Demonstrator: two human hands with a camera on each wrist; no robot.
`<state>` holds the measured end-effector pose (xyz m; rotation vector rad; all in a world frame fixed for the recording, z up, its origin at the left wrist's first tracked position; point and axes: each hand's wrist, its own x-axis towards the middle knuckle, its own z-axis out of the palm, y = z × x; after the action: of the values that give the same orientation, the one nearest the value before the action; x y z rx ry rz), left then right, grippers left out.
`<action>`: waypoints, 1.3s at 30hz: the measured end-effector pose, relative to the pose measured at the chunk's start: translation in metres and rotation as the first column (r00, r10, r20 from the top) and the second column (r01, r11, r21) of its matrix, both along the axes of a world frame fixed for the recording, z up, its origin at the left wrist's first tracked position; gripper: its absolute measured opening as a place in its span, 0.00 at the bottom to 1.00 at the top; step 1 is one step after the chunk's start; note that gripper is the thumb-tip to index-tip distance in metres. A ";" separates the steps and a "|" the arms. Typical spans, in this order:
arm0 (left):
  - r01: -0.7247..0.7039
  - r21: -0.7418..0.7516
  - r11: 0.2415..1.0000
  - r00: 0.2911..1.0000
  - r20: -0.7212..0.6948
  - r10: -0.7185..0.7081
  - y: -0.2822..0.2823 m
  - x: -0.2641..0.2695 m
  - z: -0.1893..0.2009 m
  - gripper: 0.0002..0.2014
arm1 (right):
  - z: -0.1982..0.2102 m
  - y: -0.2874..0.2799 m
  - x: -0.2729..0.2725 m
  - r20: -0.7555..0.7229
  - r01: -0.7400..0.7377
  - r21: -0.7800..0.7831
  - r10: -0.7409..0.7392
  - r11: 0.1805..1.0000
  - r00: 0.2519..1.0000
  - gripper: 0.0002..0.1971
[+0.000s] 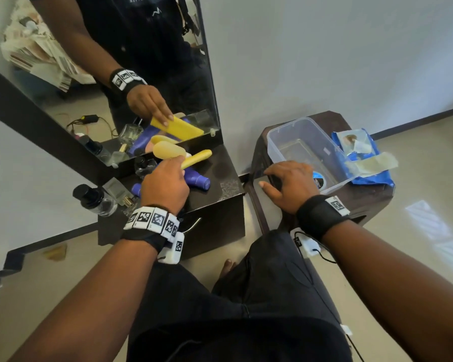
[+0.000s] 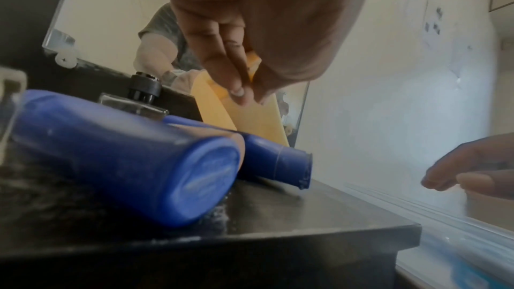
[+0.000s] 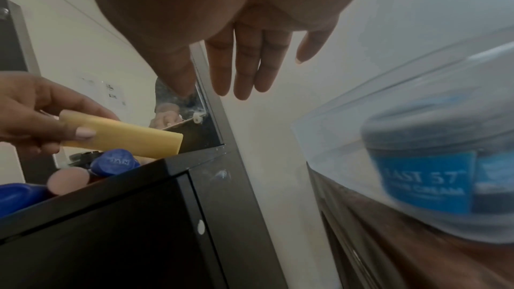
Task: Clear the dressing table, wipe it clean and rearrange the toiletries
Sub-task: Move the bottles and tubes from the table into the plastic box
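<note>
— Which way did the flat yellow plastic tube (image 1: 197, 158) point?

— Its long axis ran up and to the right in the head view, the free end aimed at the mirror's (image 1: 97, 82) lower right corner. It was lifted above the dark dressing table top (image 1: 220, 173), and the left hand (image 1: 165, 186) pinched its near end between thumb and fingertips (image 2: 236, 91).

— And the right hand?

— The right hand (image 1: 289, 188) lay over the near left corner of the clear plastic tub (image 1: 309, 142), fingers straight and a little spread, gripping nothing.

— What was in the tub?

— One round blue-labelled cream jar (image 3: 434, 175), sitting at the tub's near end. The rest of the tub showed only its bare floor. The tub stood on a dark brown wooden side stand (image 1: 372, 194), just beside a blue soft wipes pack (image 1: 369, 163) with a pale flap peeled open.

— What lay around the tube?

— Directly below it, two blue plastic bottles (image 2: 128, 157) lay on their sides on the table, one with its base toward the left wrist camera, the other behind it with its cap pointing right. A pale yellow oval bottle (image 1: 168, 150) lay beside the tube, toward the mirror. Further left stood clear glass perfume bottles with black caps (image 1: 94, 199), crowded along the table's left part.

— Anything between table and tub?

— A narrow gap separated the table's right edge from the stand.
</note>
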<state>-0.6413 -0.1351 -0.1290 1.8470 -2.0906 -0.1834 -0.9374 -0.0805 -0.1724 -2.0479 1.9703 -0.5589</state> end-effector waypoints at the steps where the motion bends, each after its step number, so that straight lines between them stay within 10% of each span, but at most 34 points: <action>1: 0.026 -0.064 0.998 0.999 -0.017 -0.028 0.005 0.001 0.001 0.19 | 0.001 0.001 0.003 0.026 -0.008 -0.011 0.009 1.000 1.000 0.17; 9: 0.392 -0.241 0.888 0.916 0.012 -0.401 0.036 -0.041 0.013 0.17 | 0.012 -0.004 0.017 0.038 -0.072 -0.261 0.084 0.963 0.996 0.36; 14: 0.587 -0.179 0.790 0.797 -0.042 -0.602 0.035 -0.087 0.002 0.20 | 0.012 -0.008 0.010 -0.083 -0.090 -0.174 0.076 0.981 0.994 0.12; 20: 0.522 -0.002 0.853 0.819 -0.280 -0.502 0.029 -0.144 -0.020 0.41 | 0.018 -0.009 -0.042 0.241 0.286 -0.018 -0.274 0.958 0.931 0.11; 27: 0.477 0.440 0.761 0.876 -0.172 -0.450 0.008 -0.194 -0.067 0.49 | 0.007 -0.012 -0.090 0.364 0.589 0.053 -0.565 0.807 0.741 0.14; 39: 0.499 0.510 0.700 0.866 -0.263 -0.426 -0.012 -0.216 -0.075 0.50 | -0.016 -0.023 -0.092 0.350 0.408 0.164 -0.440 0.898 0.827 0.10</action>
<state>-0.8574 -0.1467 -0.2039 1.4485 -2.5545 -1.1341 -1.0294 -0.1033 -0.1883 -1.3135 2.1557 -0.8724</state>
